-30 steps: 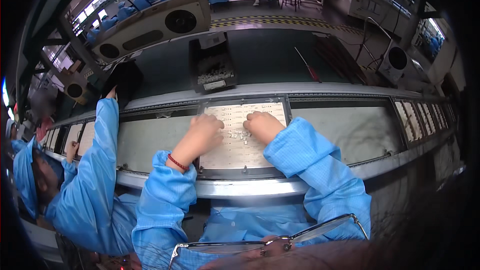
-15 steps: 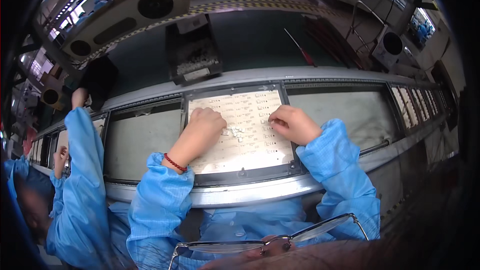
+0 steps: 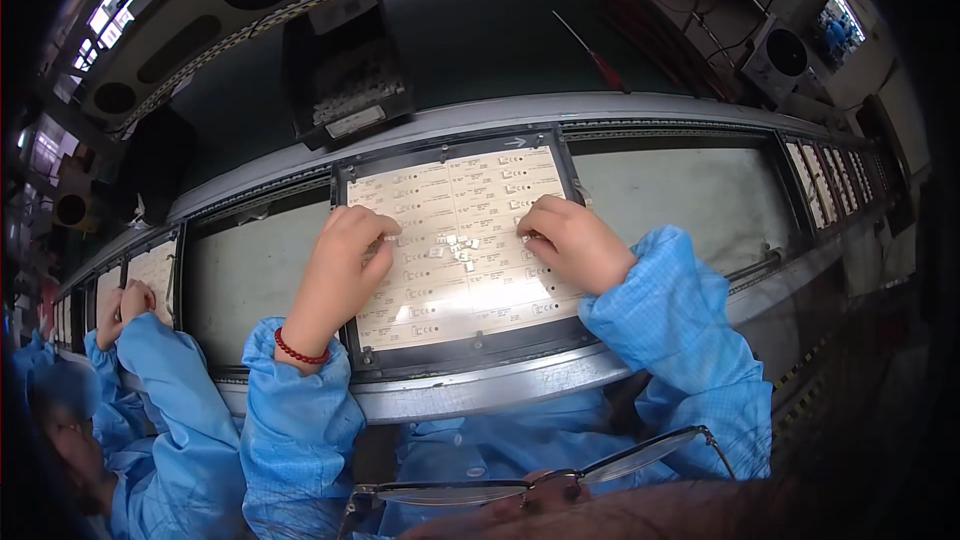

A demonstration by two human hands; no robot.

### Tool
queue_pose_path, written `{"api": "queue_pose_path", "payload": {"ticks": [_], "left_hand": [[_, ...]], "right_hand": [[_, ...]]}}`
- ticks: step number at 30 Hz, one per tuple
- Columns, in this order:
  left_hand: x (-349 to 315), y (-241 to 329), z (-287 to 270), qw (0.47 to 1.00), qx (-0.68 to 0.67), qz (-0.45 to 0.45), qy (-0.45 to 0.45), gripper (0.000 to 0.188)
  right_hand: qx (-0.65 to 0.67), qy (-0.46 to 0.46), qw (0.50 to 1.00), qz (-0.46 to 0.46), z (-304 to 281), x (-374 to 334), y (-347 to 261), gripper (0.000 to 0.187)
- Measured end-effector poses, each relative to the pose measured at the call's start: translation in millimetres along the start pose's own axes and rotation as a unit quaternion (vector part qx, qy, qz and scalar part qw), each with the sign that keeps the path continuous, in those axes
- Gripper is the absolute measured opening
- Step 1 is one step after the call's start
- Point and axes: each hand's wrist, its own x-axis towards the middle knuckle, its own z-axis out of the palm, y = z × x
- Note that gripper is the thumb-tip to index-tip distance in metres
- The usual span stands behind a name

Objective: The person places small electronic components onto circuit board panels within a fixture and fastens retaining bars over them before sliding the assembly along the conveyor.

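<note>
A cream panel of printed circuit boards (image 3: 430, 295) lies in a black frame (image 3: 478, 342) on the conveyor rail in front of me. A loose little heap of small silvery-white parts (image 3: 456, 249) sits at the panel's middle. My left hand (image 3: 345, 255), with a red bead bracelet (image 3: 300, 352) at the wrist, is over the panel's left edge, its fingers curled together at the tips. Over the right side, my right hand (image 3: 572, 240) pinches at a printed spot. What either hand holds is too small to make out.
Beyond the rail (image 3: 470, 112) stands a black bin (image 3: 350, 85) of small pale pieces. A red-handled screwdriver (image 3: 606, 70) lies on the dark green surface. At left, a co-worker's hands (image 3: 125, 308) are near another panel. More framed panels (image 3: 825, 190) stand far right.
My left hand has moved left from the heap to the panel's left edge. My right hand stays at the right side. The co-worker's reaching arm has come back to their panel.
</note>
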Motion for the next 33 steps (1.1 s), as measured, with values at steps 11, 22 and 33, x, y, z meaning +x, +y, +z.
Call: {"api": "queue_pose_path", "payload": {"ticks": [11, 22, 33], "left_hand": [[2, 0, 1, 0.998, -0.032, -0.035, 0.038, 0.016], [-3, -5, 8, 0.999, -0.043, -0.03, -0.005, 0.017], [-5, -10, 10, 0.996, -0.062, -0.059, -0.026, 0.015]], "right_hand": [[-0.021, 0.015, 1.0, 0.008, 3, 3, -3, 0.012], [-0.005, -0.009, 1.0, 0.026, 4, 6, -4, 0.009], [-0.029, -0.015, 0.999, 0.012, 5, 7, 2, 0.011]]}}
